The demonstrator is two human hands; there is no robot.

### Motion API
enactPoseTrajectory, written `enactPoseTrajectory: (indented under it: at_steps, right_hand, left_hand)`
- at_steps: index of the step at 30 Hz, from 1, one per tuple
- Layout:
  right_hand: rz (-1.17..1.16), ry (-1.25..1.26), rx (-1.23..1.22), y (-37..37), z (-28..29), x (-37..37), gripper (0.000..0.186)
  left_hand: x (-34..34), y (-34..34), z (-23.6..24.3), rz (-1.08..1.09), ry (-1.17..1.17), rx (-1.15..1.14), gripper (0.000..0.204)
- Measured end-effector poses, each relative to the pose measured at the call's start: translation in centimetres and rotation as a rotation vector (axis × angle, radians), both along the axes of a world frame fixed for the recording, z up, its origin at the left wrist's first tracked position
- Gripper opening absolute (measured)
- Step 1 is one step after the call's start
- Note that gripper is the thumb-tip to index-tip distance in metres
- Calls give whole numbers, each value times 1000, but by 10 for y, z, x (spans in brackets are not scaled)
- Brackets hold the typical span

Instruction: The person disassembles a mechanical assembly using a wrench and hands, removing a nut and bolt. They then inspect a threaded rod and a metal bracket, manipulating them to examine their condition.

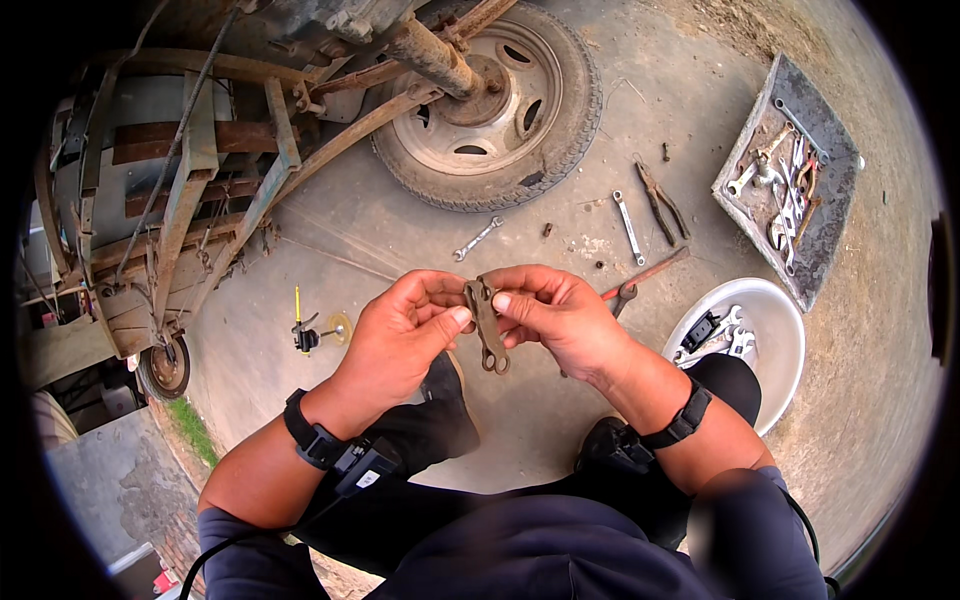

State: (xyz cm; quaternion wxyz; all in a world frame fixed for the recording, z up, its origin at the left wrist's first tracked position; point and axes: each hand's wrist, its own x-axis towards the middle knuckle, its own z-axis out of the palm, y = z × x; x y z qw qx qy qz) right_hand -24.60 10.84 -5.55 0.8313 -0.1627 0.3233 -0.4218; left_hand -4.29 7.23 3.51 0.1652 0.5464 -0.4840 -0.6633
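Note:
Between my two hands is a flat, brownish metal link plate (487, 332) with holes at its ends, its lower end hanging free. My left hand (408, 325) pinches its upper left edge between thumb and fingers. From the other side my right hand (560, 315) grips the upper end, the thumb lying near a hole. It seems to be two plates laid together, though the fingers cover part of the top. Just beyond the hands, a combination wrench (478, 239) lies on the concrete. Right of my right hand are an open-end wrench (625, 297) and a red-handled bar (655, 271).
A wheel with tyre (487, 105) and a rusty frame (190, 170) stand ahead and left. Pliers (660, 203) and another wrench (628, 228) lie right. A metal tray (835, 215) and a white basin (790, 375) hold tools. A small yellow-and-black device (306, 335) stands left.

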Motion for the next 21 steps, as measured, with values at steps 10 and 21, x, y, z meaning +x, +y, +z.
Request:
enactPoseTrajectory:
  at_steps: [10,21]
  right_hand:
    - [-79,-46,13,0,-2,0,31]
    - [-104,-32,10,0,1,0,38]
  left_hand:
    - [-4,0,1,-73,5,140,33]
    - [-4,4,-1,-99,32,212,26]
